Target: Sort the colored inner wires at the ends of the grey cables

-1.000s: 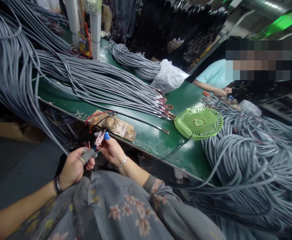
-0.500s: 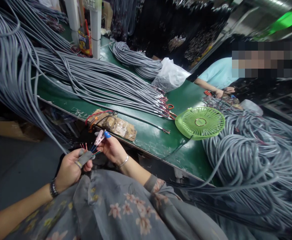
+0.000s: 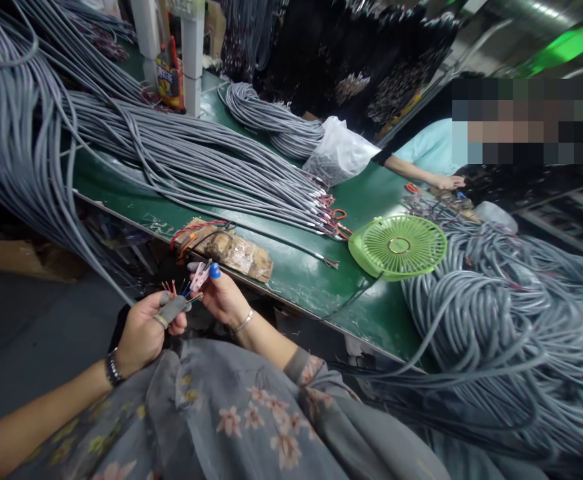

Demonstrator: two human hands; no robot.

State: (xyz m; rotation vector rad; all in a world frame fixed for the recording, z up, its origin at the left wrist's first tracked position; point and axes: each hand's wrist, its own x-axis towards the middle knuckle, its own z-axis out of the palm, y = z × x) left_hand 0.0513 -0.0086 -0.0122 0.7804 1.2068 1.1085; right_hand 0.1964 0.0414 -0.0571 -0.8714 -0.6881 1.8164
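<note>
My left hand (image 3: 144, 333) is closed on the end of a grey cable (image 3: 116, 285), and grey covers sit on its fingertips. Thin coloured wires (image 3: 170, 288), red, blue and green among them, fan out from that grip. Just to the right, my right hand (image 3: 227, 301) pinches a small pink clip-like tool (image 3: 199, 277) against the wires; its thumb wears a blue cover. Whether the tool's tip bites on a wire is too small to tell. Beyond both hands, a taped cardboard piece (image 3: 236, 250) lies at the bench edge.
On the green bench (image 3: 291, 267) lie a long bundle of grey cables (image 3: 196, 153), a green fan (image 3: 398, 247) and a white plastic bag (image 3: 338, 150). A large heap of coiled cables (image 3: 501, 320) fills the right side. Across the bench a co-worker's hand (image 3: 446, 182) handles wires.
The pink tool has tilted and shifted slightly down in my right hand, among the wires. My left hand has moved slightly right. The co-worker's arm has shifted.
</note>
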